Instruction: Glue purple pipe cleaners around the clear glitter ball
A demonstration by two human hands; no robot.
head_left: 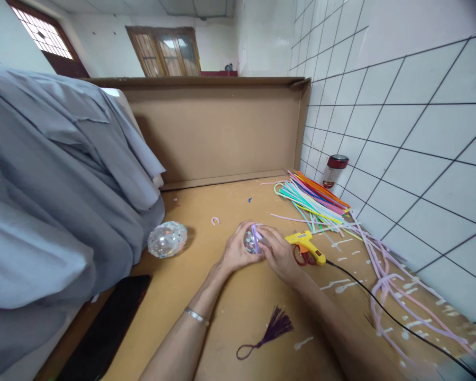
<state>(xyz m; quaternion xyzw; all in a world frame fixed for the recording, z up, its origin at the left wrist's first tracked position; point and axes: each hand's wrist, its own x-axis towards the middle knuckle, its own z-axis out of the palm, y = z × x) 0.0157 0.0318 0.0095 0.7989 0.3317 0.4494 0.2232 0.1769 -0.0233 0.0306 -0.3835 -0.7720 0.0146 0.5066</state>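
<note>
L grip (237,252): part closed, thumb & fingers curved round small ball (249,243), which is held from its L side.
R grip (281,255): nearly closed, fingertips brought to ball's R side; purple strip (254,231) pinched there, exact contact partly hidden by fingers.
Small ball: clear, round, shiny, w/ coloured bits seen in it; held btwn both grips, ctr of frame, just above counter (206,203); strip laid across it, narrow & smooth-looking.
Large ball (167,239): clear, bumpy surface, rests L of ctr, well apart from grips.
Glue gun (306,245): yellow plastic, black cord, just R of R grip; red-handled scissors (301,256) partly under it.
Tassel (276,324): dark purple threads w/ loop, lower ctr, below grips.
Pipe cleaners (311,200): thin, multicoloured, bunched R of ctr, near jar (335,170) w/ dark red lid.
Counter: tan, w/ whitish smears at lower R.
</note>
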